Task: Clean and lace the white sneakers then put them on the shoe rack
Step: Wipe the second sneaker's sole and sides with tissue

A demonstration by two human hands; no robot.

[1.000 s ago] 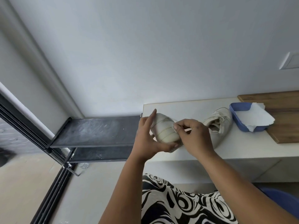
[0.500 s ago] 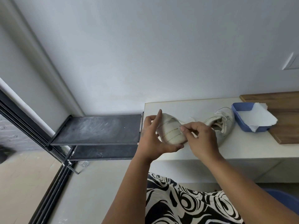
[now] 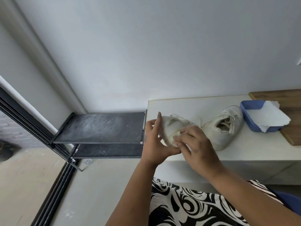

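One white sneaker is gripped by the left hand and right hand at the counter's left end; white paper is held in a blue tray near the right edge.

I can read no text, label, brand, number or sign anywhere: nothing legible on the sneaker at the centre of the frame, on the second sneaker to its right, or on the blue tray at the right edge.
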